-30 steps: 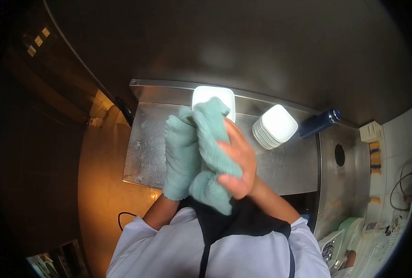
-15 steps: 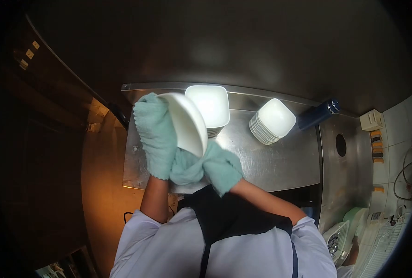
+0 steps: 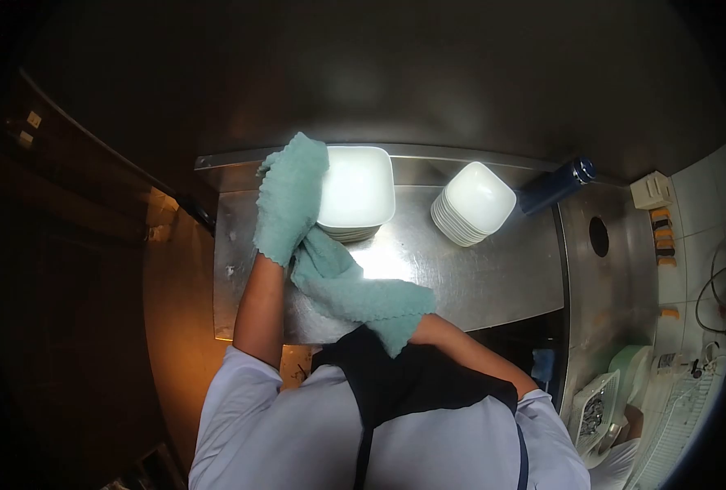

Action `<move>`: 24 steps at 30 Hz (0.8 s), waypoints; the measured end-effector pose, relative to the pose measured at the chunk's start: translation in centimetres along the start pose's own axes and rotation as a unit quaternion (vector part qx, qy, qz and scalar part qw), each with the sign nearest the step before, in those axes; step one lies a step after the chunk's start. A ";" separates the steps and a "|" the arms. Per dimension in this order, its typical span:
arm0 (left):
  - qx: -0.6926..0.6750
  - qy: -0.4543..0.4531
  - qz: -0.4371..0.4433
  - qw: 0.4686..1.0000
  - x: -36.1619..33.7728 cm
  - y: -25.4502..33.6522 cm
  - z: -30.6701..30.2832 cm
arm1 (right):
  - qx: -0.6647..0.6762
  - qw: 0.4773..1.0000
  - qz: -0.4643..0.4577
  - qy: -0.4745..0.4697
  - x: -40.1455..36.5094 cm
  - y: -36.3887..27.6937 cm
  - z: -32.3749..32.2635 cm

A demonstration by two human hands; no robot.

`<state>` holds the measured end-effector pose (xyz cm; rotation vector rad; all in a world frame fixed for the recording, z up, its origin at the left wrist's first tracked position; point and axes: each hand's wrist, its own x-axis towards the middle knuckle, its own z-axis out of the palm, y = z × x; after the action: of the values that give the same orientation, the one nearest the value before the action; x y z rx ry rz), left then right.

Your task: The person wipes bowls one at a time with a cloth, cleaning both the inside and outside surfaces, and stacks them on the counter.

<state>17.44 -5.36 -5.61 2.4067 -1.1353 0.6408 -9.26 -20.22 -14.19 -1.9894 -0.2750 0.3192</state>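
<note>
My left hand is wrapped in a pale green towel (image 3: 291, 200) with a scalloped edge. It lies against the left rim of the top white square bowl (image 3: 357, 186), which sits on a stack of bowls; the cloth hides the fingers. My right hand is buried in the towel's other end, lower down near the black apron, with only the wrist and forearm showing. Between the two hands the towel hangs in loose, twisted folds. A second stack of white square bowls (image 3: 470, 206) leans slightly to the right of the first.
The bowls stand on a steel table (image 3: 493, 278) with a raised back ledge. A dark blue cylinder (image 3: 555, 188) lies behind the second stack. To the right are a steel counter (image 3: 612, 278) with a round hole and a basket (image 3: 595, 412) of shiny items.
The tilted bowl in my left hand has gone down onto the near stack, and that hand moved up and away with it. The towel has stretched out between my hands.
</note>
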 end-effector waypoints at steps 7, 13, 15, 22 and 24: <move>0.092 -0.018 -0.183 0.979 0.0 2.2 -4.5 | -0.125 0.975 0.100 0.153 -1.6 -3.2 -4.0; -0.582 0.166 -0.379 0.700 -5.4 2.6 -7.5 | -0.468 0.792 0.063 0.386 -4.6 2.1 -11.6; -0.678 0.191 -0.387 0.595 -6.5 4.0 -8.6 | -0.560 0.729 0.055 0.389 -5.2 3.9 -14.6; -0.699 0.233 -0.362 0.571 -8.6 10.5 -11.2 | -0.406 0.864 0.089 0.286 -6.9 6.4 -18.3; -0.659 0.201 -0.345 0.637 -9.1 12.6 -11.6 | -0.401 0.859 0.094 0.304 -7.5 6.6 -18.1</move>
<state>-0.34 -1.05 0.71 1.0724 -0.1515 -0.0382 -9.79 -40.76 -12.02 -2.8218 0.2476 -0.3881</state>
